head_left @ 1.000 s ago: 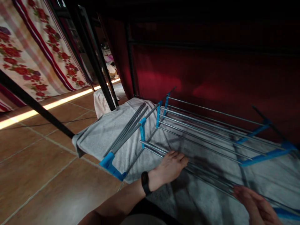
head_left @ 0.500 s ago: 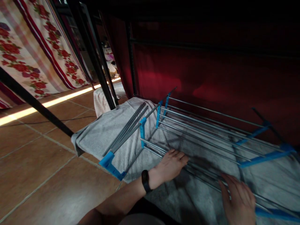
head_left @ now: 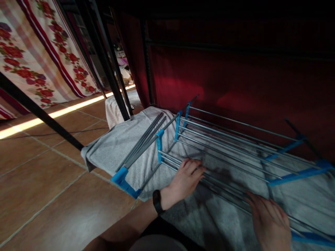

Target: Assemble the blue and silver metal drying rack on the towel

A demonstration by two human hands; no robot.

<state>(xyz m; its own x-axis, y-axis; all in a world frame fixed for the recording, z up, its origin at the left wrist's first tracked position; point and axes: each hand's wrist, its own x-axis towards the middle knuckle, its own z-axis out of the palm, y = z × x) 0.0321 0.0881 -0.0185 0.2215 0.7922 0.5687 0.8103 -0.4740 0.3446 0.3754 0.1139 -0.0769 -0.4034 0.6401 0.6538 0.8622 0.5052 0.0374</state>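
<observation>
A partly assembled rack (head_left: 225, 136) of thin metal rods with blue plastic connectors lies on a grey cloth. My left hand (head_left: 186, 178), with a black band (head_left: 157, 202) on its wrist, is closed over the near metal rods (head_left: 170, 161), fingers curled around them. Further right, my right hand (head_left: 272, 218) is also closed over these rods; its fingertips are partly hidden. A blue end connector (head_left: 127, 183) sits at the frame's near left corner. Another blue connector (head_left: 312, 238) lies just beyond my right hand.
Several loose grey tubes (head_left: 145, 137) lie on the grey cloth (head_left: 104, 148) at the left. Black metal posts (head_left: 104, 52) rise at the left, and a dark slanted bar (head_left: 42, 115) crosses above the tiled floor (head_left: 31, 181). Red fabric (head_left: 209, 76) hangs behind the rack.
My left hand has slid slightly left along the near rods. My right hand has shifted a little to the right. The rack has stayed nearly in place.
</observation>
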